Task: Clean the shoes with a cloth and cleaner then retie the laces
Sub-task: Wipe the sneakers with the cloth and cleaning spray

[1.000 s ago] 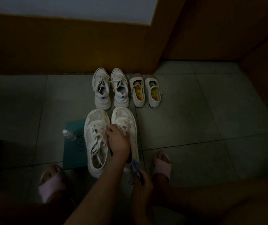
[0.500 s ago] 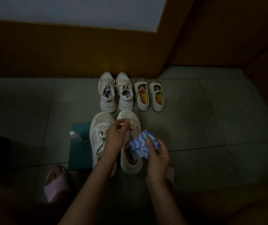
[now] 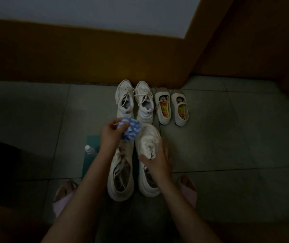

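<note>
A near pair of white lace-up sneakers stands on the tiled floor in front of me, the left shoe (image 3: 121, 174) with loose laces, the right shoe (image 3: 149, 135) with bunched laces. My left hand (image 3: 109, 136) grips a crumpled blue-and-white cloth (image 3: 131, 132) over the toe of the left shoe. Fingers spread, my right hand (image 3: 158, 159) rests on the laces and tongue of the right shoe and looks motion-blurred. A small clear cleaner bottle (image 3: 89, 150) lies to the left on a teal mat (image 3: 92, 141).
A second pair of white sneakers (image 3: 135, 102) and a pair of white flats (image 3: 172, 107) stand by the brown wall base. My feet in pink slippers (image 3: 62, 197) (image 3: 188, 189) flank the near shoes. A brown door frame rises at right.
The cloth has passed from my right hand to my left, which moved forward over the left shoe's toe. My right hand came down onto the right shoe's laces.
</note>
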Demonstrator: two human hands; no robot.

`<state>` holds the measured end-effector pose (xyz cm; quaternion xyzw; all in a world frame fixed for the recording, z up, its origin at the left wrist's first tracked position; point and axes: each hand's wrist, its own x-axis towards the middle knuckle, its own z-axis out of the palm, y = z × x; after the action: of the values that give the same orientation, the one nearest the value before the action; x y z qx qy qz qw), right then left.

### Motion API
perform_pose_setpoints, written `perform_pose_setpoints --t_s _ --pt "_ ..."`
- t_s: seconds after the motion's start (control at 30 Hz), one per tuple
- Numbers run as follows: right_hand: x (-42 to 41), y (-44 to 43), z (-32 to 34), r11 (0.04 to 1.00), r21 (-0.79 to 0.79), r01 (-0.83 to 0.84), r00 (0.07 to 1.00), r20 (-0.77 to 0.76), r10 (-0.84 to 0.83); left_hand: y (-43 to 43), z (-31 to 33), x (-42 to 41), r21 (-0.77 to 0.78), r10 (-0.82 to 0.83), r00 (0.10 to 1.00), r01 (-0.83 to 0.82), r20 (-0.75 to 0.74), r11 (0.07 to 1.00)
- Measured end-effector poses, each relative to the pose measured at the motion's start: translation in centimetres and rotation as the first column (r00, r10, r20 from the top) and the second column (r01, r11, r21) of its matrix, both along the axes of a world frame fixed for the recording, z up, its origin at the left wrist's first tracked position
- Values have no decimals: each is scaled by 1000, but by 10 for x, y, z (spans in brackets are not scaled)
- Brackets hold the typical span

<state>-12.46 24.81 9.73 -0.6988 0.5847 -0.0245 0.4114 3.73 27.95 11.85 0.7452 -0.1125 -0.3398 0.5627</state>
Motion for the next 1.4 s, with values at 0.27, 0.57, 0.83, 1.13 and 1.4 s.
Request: perform_pose_setpoints --t_s 0.27,0.57,0.83,1.13,1.4 --pt "-1 -7 -17 999 10 -49 996 -70 50 -54 -4 10 110 -213 906 185 367 977" --pt "-21 -17 -19 995 88 -54 988 149 41 -101 -32 4 351 -723 518 642 457 682" --pt "-25 -20 -15 996 81 24 977 207 -41 -75 -44 -8 192 -548 695 525 467 829" --pt "-38 -30 -9 981 188 48 942 317 -106 -55 -32 -36 68 -360 776 382 519 922" --pt "-37 -35 -3 959 271 88 917 354 -185 -21 -26 -81 149 -317 845 280 431 948"
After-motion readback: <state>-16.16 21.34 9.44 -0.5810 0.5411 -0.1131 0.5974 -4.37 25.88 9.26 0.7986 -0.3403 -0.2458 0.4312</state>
